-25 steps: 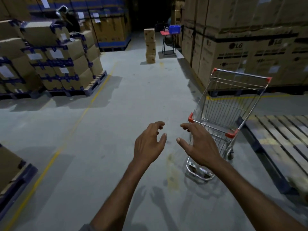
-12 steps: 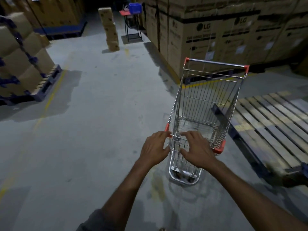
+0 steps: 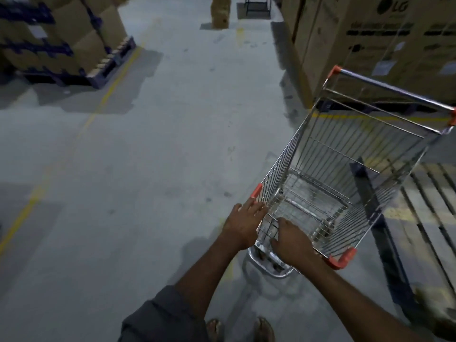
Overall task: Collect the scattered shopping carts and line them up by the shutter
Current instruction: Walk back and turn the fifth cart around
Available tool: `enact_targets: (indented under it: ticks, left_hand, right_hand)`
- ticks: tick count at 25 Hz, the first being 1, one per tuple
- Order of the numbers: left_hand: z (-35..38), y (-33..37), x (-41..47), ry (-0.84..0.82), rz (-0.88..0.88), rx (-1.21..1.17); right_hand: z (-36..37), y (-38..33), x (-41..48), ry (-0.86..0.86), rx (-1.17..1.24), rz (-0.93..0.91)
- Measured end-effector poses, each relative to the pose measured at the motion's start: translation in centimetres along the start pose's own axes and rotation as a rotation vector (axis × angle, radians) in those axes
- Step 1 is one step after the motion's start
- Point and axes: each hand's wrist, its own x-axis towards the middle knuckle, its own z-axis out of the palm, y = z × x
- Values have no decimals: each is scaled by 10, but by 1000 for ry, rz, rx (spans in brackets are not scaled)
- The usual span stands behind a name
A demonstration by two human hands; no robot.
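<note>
Both hands, left hand (image 3: 243, 224) and right hand (image 3: 292, 240), grip the near rim of a shopping cart (image 3: 345, 174) on the concrete floor (image 3: 148, 169).

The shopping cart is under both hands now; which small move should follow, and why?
Probably swing the shopping cart leftward into the bare aisle. Both the left hand and the right hand rest on its near end, while a wooden pallet and stacked cartons crowd its right side.
</note>
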Motion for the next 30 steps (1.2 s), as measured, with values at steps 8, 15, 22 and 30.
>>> enact_targets:
  ticks: [8, 15, 22, 30]
  left_hand:
    - [12, 26, -25, 240, -137, -3]
    - [15, 33, -79, 49, -361, 13]
    - [12, 48, -159, 9, -635, 53]
    - [19, 97, -238, 23, -1116, 48]
  right_hand:
    - [0, -8, -9, -46, 62, -34]
    - [7, -29, -44, -225, 64, -155]
    - [20, -65, -95, -425, -7, -404]
    - [23, -90, -143, -682, 17, -733]
